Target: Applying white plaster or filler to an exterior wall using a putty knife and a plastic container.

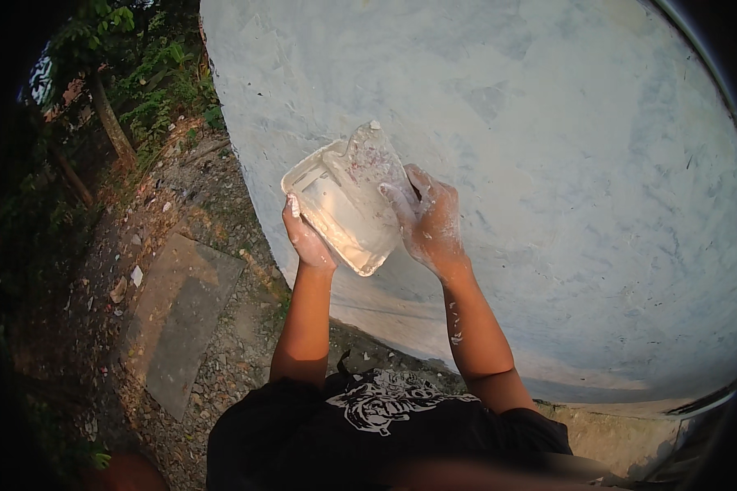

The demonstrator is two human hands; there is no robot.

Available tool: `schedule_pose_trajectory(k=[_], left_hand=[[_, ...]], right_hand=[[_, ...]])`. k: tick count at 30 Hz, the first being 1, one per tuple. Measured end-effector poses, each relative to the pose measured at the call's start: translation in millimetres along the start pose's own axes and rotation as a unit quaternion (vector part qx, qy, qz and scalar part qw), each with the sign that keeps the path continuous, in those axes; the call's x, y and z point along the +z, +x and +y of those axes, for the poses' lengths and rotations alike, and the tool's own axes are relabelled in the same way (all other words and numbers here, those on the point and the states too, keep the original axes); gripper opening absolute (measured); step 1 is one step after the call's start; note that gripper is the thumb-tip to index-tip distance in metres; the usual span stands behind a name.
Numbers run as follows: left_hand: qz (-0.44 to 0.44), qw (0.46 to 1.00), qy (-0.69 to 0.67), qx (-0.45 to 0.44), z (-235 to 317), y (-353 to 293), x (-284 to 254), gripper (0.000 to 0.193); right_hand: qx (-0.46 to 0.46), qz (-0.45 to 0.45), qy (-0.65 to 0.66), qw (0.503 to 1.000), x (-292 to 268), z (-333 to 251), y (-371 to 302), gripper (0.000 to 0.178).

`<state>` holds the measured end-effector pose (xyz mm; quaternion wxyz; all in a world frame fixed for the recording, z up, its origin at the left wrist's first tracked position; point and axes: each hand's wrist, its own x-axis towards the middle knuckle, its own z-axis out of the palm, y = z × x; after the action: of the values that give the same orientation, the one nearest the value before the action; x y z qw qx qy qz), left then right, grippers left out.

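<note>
A pale rectangular plastic tray (354, 254) sits tilted in front of the wall, with wet whitish plaster smeared inside it. My left hand (307, 240) is closed on its left side, thumb over the rim. A flat scraper (374, 164), coated in plaster, lies across the tray's right part, with a small white lump at its upper tip. My right hand (431, 219) grips the scraper at its right edge, fingers curled behind and thumb on the front. White plaster marks both hands and my right forearm. The fingers behind the tray and scraper are hidden.
A large pale grey-blue wall (573, 188) with patchy plaster fills the middle and right. At the lower left, a flat board (190, 331) lies on stony ground (241, 335) with scattered debris. Trees and bushes (160, 90) stand at the upper left.
</note>
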<state>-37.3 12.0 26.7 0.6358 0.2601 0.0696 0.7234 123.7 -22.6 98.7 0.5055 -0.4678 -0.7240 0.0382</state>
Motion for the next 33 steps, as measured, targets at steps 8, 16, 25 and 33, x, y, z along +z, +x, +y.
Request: schedule_pose_trajectory(k=[8, 16, 25, 33], left_hand=[[0.006, 1.0, -0.009, -0.004, -5, 0, 8, 0.073], [0.016, 0.999, -0.009, -0.026, -5, 1, -4, 0.073], [0.006, 1.0, -0.019, 0.007, 6, 0, 19, 0.069], [0.03, 0.999, 0.037, 0.019, 12, -12, 33, 0.067]], right_hand=[[0.212, 0.016, 0.416, 0.884, 4, 28, 9, 0.029], [0.235, -0.009, 0.437, 0.868, 11, 39, 13, 0.029], [0.193, -0.036, 0.627, 0.754, 1, 42, 22, 0.034], [0.21, -0.053, 0.594, 0.775, 8, 43, 27, 0.037]])
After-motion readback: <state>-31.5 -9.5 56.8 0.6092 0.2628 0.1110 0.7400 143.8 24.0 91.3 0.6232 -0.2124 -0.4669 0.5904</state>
